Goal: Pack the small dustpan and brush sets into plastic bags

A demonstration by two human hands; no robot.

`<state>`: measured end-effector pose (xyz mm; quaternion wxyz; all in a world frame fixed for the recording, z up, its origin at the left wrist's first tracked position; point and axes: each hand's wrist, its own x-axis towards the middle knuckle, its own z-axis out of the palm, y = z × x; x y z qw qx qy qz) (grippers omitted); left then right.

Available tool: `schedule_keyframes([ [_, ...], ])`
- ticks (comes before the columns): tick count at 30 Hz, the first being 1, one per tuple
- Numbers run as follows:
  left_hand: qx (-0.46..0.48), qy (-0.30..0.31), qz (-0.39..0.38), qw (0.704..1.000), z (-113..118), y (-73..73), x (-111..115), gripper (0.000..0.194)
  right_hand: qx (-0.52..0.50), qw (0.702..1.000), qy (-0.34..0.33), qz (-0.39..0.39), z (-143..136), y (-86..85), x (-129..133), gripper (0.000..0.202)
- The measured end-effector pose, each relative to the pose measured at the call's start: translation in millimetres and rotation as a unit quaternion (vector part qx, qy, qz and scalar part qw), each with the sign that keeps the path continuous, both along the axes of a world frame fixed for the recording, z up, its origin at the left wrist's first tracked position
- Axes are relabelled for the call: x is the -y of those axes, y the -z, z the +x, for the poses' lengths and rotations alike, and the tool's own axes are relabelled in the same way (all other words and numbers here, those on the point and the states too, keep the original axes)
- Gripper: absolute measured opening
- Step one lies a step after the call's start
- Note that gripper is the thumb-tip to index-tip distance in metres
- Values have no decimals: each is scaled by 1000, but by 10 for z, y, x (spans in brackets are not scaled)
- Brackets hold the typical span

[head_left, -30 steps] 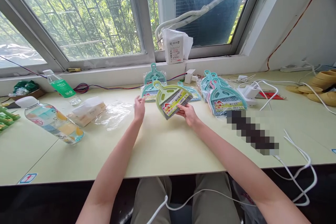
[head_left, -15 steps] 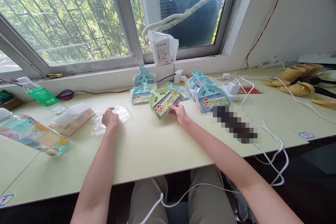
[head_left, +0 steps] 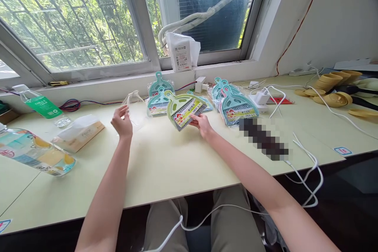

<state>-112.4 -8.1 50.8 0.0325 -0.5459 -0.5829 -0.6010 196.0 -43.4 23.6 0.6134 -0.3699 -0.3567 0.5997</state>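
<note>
My right hand (head_left: 202, 124) grips a green dustpan and brush set (head_left: 185, 108), thumb over the lower right of its yellow printed label. The set is tilted, its handle end up and to the left. My left hand (head_left: 121, 120) is raised above the table at the left, closed on a clear plastic bag (head_left: 134, 112) that hangs loosely to its right. Behind the green set lie blue dustpan sets (head_left: 161, 101). More wrapped blue dustpan sets (head_left: 239, 106) are heaped to the right of my right hand.
Left on the table are a tissue pack (head_left: 79, 132), a large patterned bottle (head_left: 38, 151) and a green-labelled bottle (head_left: 44, 104). White cables (head_left: 310, 165) trail at the right, by a pixelated dark object (head_left: 262, 138). Yellow-brown items (head_left: 333, 98) are piled far right. A box (head_left: 180, 53) stands on the sill.
My left hand has lifted the clear plastic bag off the table, and the bag now hangs upright. My right hand still holds the green set in nearly the same place.
</note>
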Motion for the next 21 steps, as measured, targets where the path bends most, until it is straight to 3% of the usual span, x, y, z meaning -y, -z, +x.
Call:
schedule_keyframes([
  [4,-47,119,-58,990,234,53,19,31,1,998,-54,14,-3,-53,15,9],
  [7,-76,166,-105,978,353,129,33,27,21,995,-93,5,-3,-39,12,10],
  [12,-60,147,-96,983,324,173,23,25,106,982,-152,-25,40,-3,-19,12],
  [17,-3,123,-71,990,190,154,0,25,144,978,-142,-39,106,-21,-47,11],
  [21,47,149,-63,986,202,151,-11,26,144,978,-148,-36,125,-50,-31,11],
])
